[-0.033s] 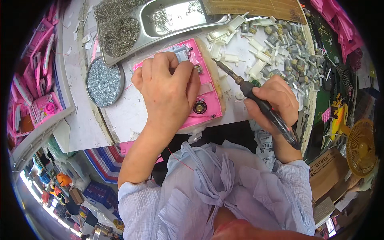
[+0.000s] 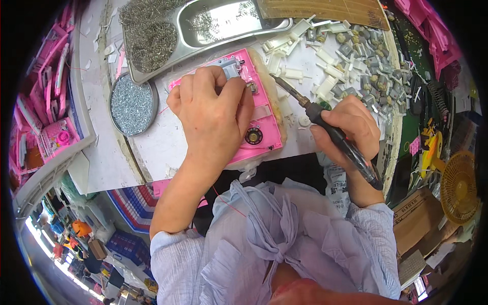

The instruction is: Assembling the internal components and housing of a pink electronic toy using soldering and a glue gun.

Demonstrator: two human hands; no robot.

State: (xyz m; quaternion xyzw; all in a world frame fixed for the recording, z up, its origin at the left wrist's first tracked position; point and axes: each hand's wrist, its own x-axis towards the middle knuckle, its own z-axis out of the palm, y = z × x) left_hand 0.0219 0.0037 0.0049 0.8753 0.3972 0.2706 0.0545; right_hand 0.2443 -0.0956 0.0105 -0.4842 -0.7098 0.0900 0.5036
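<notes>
Diagonally, the soldering iron (image 2: 334, 133) points up-left.

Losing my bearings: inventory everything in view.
Housing: one, pink, centre
Speaker: one, black, on housing
Soldering iron: one, black, right
Tray: one, silver, top
Wiry parts: many, grey, in tray
Dish: one, dark, left of housing
Bits: many, silvery, in dish
Plastic parts: many, white, upper right
Blocky parts: many, grey, upper right
Board: one, brown, top
Fan: one, yellow, far right
Pieces: many, pink, far left
Distant clutter: uncountable, mixed, lower left
Left grip: one, bare, at housing
Right grip: one, bare, on soldering iron
</notes>
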